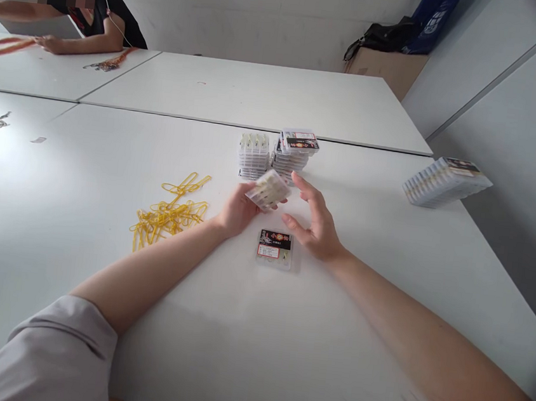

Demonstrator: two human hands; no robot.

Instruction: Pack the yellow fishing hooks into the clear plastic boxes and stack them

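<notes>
small packet [268, 189], blurred, in left hand [235, 213]

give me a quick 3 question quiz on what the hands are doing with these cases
1. True or false: the left hand holds a small clear case tilted above the tabletop.
2. What lies to the left of that hand? A) yellow rubber bands B) scissors C) a cup
3. Fill in: the right hand is ___, fingers spread, gripping nothing.
Key: 1 true; 2 A; 3 open
</notes>
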